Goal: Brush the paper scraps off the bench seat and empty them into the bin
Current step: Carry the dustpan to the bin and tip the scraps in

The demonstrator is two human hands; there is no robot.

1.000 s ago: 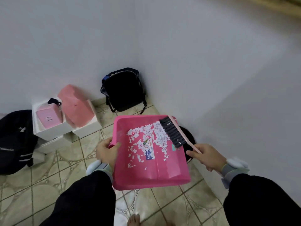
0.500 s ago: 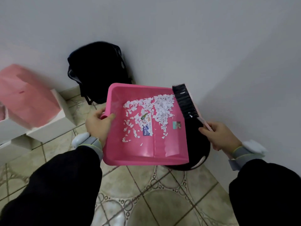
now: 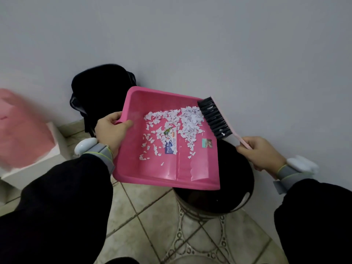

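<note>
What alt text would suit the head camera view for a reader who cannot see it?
A person's left hand holds a pink dustpan strewn with white paper scraps partly over a black bin on a tiled floor. The right hand holds a black-bristled pink brush at the pan's far corner. A black bag sits by the wall.

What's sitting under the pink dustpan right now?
The black bin, standing on the tiled floor: its rim and dark mouth show past the dustpan's near-right corner. The dustpan covers the rest of the mouth, and the bin's inside is too dark to read.
</note>
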